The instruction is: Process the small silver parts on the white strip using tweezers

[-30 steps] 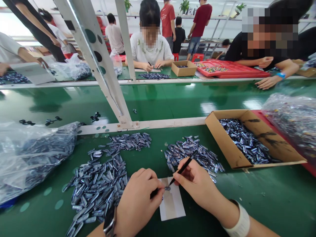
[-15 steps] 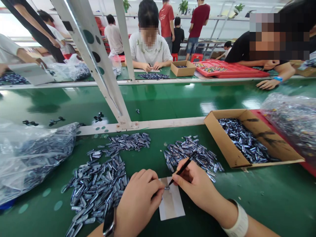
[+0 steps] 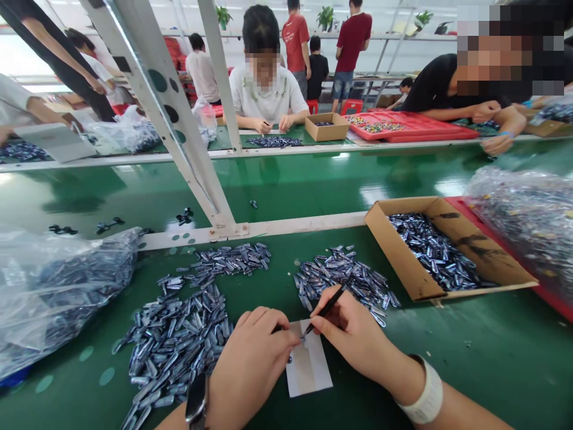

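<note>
My right hand (image 3: 351, 328) grips slim black tweezers (image 3: 329, 306), their pointed tip slanting down to my left fingertips. My left hand (image 3: 257, 358) is closed in a pinch over a small white card (image 3: 308, 373) with a tan strip. A small shiny piece (image 3: 303, 338) shows at the pinch, mostly hidden by the fingers. Left of my left hand lies a large pile of dark metallic clip-like pieces (image 3: 174, 340). A smaller pile of such pieces (image 3: 344, 275) is just beyond my right hand, and another pile (image 3: 233, 260) lies farther back.
A cardboard box (image 3: 403, 263) of dark pieces stands at the right, beside a filled plastic bag (image 3: 528, 221) on a red tray. Another filled bag (image 3: 67, 292) lies at the left. A white slanted post (image 3: 192, 155) rises from the bench rail. Co-workers (image 3: 268, 89) sit across the green belt (image 3: 295, 185).
My view has shifted slightly. Both hands stay at the card; the left fingertips now cover more of the small piece by the tweezers' tip. The co-worker at right has raised a hand.
</note>
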Motion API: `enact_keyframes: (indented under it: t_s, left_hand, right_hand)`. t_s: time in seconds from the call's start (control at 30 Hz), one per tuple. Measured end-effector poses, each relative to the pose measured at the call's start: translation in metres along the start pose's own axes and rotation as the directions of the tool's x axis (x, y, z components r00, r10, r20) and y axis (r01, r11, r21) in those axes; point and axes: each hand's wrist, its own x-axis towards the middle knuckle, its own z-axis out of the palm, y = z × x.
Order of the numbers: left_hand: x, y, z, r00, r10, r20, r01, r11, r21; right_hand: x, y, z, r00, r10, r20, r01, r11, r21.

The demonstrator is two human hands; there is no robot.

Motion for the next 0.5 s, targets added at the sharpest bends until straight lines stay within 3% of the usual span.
enact_keyframes:
  t_s: [0.17, 0.33, 0.4, 0.5]
  left_hand:
    - [-0.007, -0.007, -0.011, 0.999, -0.025, -0.029, 0.023, 0.998, -0.061]
    - [-0.011, -0.012, -0.021, 0.997, -0.041, 0.058, 0.046, 0.996, -0.074]
    - [-0.010, -0.012, -0.021, 0.996, -0.034, 0.079, 0.040, 0.995, -0.087]
    - [-0.009, -0.009, -0.019, 0.993, -0.067, 0.095, 0.078, 0.991, -0.111]
  right_hand:
    - [0.003, 0.003, -0.004, 0.970, -0.075, -0.232, 0.103, 0.989, 0.110]
    - [0.012, 0.002, -0.023, 0.851, -0.139, -0.506, 0.215, 0.972, 0.094]
    - [0.014, 0.000, -0.027, 0.833, -0.150, -0.533, 0.233, 0.968, 0.092]
    - [0.010, -0.002, -0.025, 0.885, -0.146, -0.441, 0.219, 0.969, 0.118]
